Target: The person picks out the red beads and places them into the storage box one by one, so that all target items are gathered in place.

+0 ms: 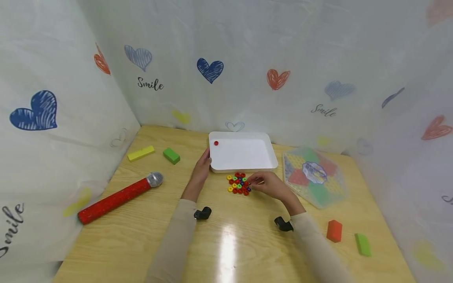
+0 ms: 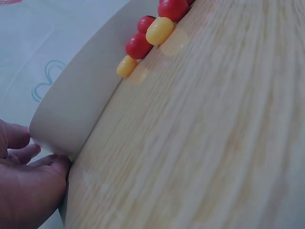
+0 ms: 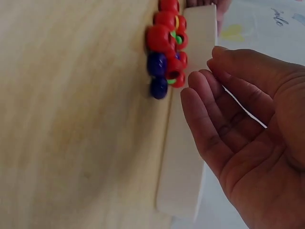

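Observation:
A white rectangular tray (image 1: 244, 153) stands at the back of the table with one red bead (image 1: 216, 143) in its far left corner. My left hand (image 1: 201, 171) holds the tray's left side; the left wrist view shows thumb and fingers at its corner. Against the front of the tray lies a cluster of red, yellow, green and blue beads (image 1: 240, 191). My right hand (image 1: 270, 184) reaches to the right edge of this cluster, fingers loosely bent. Nothing shows between its fingertips in the right wrist view, where two blue beads (image 3: 157, 64) sit at the cluster's near end.
A hexagonal clear case (image 1: 315, 177) with coloured compartments lies right of the tray. Red (image 1: 334, 231) and green blocks (image 1: 363, 244) are at the front right. On the left are a red microphone (image 1: 116, 200), a yellow block (image 1: 141, 153) and another green block (image 1: 171, 156).

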The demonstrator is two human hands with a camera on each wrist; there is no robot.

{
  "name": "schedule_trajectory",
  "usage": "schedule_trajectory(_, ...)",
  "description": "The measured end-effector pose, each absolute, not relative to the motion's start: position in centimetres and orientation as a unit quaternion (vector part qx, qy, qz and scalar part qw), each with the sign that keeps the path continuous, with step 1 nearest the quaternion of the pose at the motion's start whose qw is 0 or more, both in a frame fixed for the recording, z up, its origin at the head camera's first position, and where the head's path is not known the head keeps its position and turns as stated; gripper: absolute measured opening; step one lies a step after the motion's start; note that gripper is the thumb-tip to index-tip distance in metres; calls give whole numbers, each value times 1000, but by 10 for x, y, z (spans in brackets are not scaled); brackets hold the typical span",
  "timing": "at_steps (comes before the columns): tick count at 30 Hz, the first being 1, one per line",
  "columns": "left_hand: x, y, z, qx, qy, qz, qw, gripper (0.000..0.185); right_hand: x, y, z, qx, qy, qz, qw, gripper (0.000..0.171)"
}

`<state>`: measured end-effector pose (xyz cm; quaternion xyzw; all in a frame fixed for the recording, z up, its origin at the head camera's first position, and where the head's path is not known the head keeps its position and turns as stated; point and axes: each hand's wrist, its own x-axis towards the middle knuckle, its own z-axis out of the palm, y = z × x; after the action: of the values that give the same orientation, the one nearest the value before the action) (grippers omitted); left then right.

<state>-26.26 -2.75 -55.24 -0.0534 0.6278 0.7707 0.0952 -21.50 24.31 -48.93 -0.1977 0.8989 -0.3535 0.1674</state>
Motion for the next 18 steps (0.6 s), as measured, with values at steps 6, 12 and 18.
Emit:
schedule_trajectory(6,-264,-30,-551,-51,623,774,99,52,-200,239,-504,-193,906,-344,154,16)
schedule_trajectory(12,-263,-32,-549,-49,619,778,101,52,-191,232,-514,-194,902,-356,149,19)
schedule_trajectory(18,-262,-31,-550,-39,617,781,93,52,-185,224,-516,-191,900,-366,141,19)
